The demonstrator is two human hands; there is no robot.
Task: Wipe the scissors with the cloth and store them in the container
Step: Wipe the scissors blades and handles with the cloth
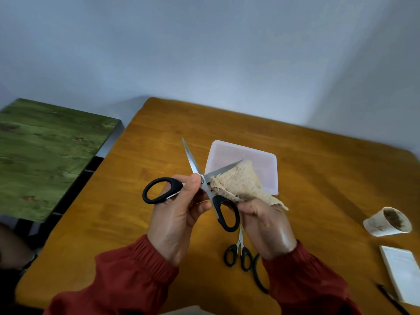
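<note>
Left hand (179,214) pinches the spread scissors (190,158) near the pivot, in mid-air; right hand (263,226) bunches the cloth (241,185) round the blade pointing right. Container (227,151) lies just beyond both, nearer the right hand.

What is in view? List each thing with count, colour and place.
scissors: 1, black handles, open, held over the table
cloth: 1, beige, against one blade
container: 1, translucent, on table behind the hands
smaller scissors: 1, black handles, on table under right wrist
cup: 1, white, brown inside, table right
pad: 1, white, right edge
pen: 1, black, beside pad
table: 1, orange-brown
green surface: 1, left
left hand: holds scissors
right hand: holds cloth
</note>
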